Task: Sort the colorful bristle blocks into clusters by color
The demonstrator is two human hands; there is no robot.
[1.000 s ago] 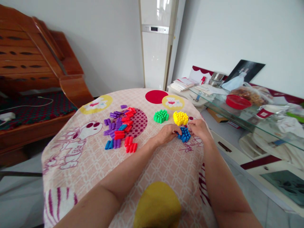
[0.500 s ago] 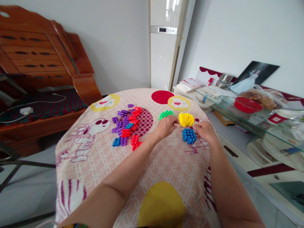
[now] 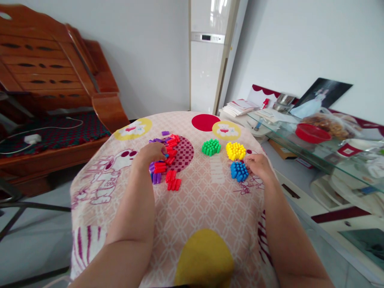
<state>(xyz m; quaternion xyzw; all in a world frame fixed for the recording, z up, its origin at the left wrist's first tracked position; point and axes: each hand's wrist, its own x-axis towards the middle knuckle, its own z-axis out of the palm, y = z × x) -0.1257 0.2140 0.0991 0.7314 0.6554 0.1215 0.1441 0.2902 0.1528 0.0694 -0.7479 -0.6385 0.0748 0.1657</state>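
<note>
My L hand [image 3: 152, 153] is over the L heap, fingertips at a blue piece [image 3: 167, 155]; can't tell if they're gripping it or just touching. The hand blocks part of the purple pieces [image 3: 156, 178] (only bits peek out around it). Red pieces [image 3: 174, 185] lie R of it, mostly visible. My R hand [image 3: 258, 165] is beside the blue cluster [image 3: 239, 171], fingers bunched; can't tell if they pinch anything, & contact w/ the cluster is unclear. Yellow cluster [image 3: 235, 151] stands just behind the blue, green cluster [image 3: 211, 147] L of yellow; pieces too small to count. Both arms [image 3: 132, 228] get cut off at the bottom. Table [image 3: 192, 218]: R hand's near the R edge; far edge is beyond the clusters. Wide stretch of patterned cloth [image 3: 196, 192] btwn red pieces & blue cluster, more toward me. Glass shelf [image 3: 279, 129] sits past the R edge.
</note>
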